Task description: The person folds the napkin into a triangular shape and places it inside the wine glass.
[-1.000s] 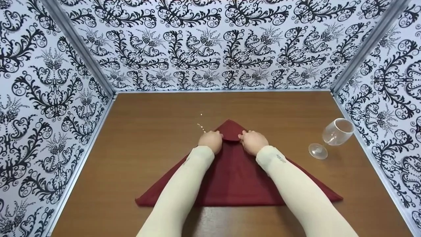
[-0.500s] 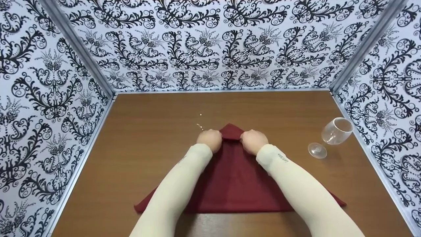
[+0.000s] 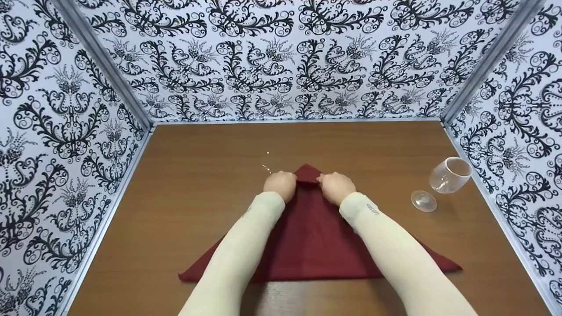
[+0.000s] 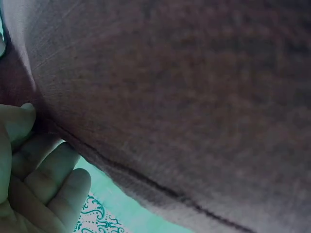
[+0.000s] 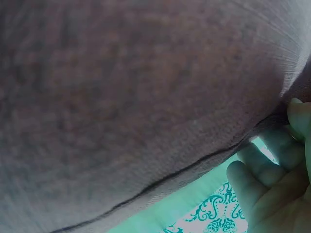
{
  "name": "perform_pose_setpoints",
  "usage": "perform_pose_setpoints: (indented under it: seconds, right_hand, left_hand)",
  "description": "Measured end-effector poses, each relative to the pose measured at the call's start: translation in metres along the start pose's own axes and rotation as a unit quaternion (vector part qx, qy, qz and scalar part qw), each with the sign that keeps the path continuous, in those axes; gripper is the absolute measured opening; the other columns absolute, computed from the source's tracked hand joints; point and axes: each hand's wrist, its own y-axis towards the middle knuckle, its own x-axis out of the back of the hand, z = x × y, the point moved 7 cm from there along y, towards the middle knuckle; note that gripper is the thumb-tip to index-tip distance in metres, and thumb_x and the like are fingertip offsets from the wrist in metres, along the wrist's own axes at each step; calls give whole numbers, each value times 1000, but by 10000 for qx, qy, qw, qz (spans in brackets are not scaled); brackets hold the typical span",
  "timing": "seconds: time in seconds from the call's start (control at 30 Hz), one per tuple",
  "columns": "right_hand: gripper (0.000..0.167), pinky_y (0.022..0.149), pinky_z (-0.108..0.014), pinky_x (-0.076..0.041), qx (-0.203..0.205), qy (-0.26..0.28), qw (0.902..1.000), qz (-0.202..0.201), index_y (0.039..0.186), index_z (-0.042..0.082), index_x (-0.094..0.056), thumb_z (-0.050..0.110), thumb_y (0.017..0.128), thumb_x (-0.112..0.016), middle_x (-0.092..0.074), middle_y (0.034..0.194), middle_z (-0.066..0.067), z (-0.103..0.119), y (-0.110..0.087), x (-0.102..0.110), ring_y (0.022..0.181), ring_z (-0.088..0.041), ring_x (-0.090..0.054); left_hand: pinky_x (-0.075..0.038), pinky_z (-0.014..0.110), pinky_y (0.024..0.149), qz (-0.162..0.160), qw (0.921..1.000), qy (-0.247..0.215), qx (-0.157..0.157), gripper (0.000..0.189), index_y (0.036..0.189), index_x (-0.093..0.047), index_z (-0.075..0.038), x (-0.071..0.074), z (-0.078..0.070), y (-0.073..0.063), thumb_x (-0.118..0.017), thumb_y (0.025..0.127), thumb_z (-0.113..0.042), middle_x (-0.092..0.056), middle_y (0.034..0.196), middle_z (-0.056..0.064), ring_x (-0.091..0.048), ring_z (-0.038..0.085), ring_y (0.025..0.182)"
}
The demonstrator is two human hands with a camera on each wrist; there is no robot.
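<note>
A dark red cloth napkin [image 3: 314, 245] lies as a wide triangle, its long edge towards me and its narrow top folded over into a small flap [image 3: 307, 174]. My left hand [image 3: 280, 186] pinches the napkin at the left of that flap. At the flap's right side my right hand [image 3: 337, 187] pinches it too. In the left wrist view the thumb and forefinger of the left hand [image 4: 39, 179] meet on the cloth [image 4: 160, 97], other fingers extended below. The right wrist view has the right hand [image 5: 277, 179] gripping the cloth edge [image 5: 146, 97] likewise.
A clear stemmed wine glass [image 3: 450, 175] stands at the right of the brown wooden table [image 3: 197, 175]. Small white specks [image 3: 266, 167] mark the tabletop beyond the left hand. Black-and-white patterned walls [image 3: 263, 66] enclose the back and both sides.
The napkin's top point and long edge have shifted slightly towards me. The flap between my hands looks shorter, its lower edge now higher. Both hands stay at its sides; the glass stands unmoved.
</note>
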Motion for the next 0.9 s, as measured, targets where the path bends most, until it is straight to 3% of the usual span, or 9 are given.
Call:
perform_pose_setpoints:
  seconds: [0.17,0.27,0.4,0.6,0.9]
  right_hand:
    - [32,79,-57,-62,48,-12,10000,83,117,11,-81,16,110,-50,-80,107,-16,-1,-2,0,96,-42,-75]
    - [29,76,-56,-62,55,-34,10000,41,110,10,-81,16,108,-53,-81,101,-15,-2,-3,3,92,-41,-76]
    - [23,76,-56,-61,33,-6,10000,38,105,12,-81,17,105,-59,-81,99,-13,-4,0,6,92,-40,-76]
    - [22,88,-55,-60,-74,137,9999,-69,105,10,-80,18,106,-60,-81,102,-12,-7,3,12,98,-38,-76]
    - [17,85,-54,-61,-124,266,9995,-94,103,9,-78,19,104,-65,-80,104,-13,-11,0,10,99,-37,-75]
  left_hand:
    - [-62,48,85,74,10000,-44,-15,25,104,-82,-15,-2,-1,-1,-58,100,-10,-81,108,8,-77,31,101]
    - [-62,48,86,81,9999,-78,-20,26,104,-82,-16,0,-1,-2,-57,100,-10,-81,108,7,-77,31,101]
    - [-63,48,86,95,9996,-237,117,28,106,-83,-20,3,4,2,-57,101,-11,-81,108,6,-77,30,102]
    - [-63,47,83,-131,9984,-419,367,26,100,-83,-21,12,7,5,-58,102,-15,-82,104,5,-79,28,97]
    - [-62,48,87,-76,9965,-611,565,26,104,-82,-19,11,12,5,-57,102,-11,-82,110,4,-78,29,102]
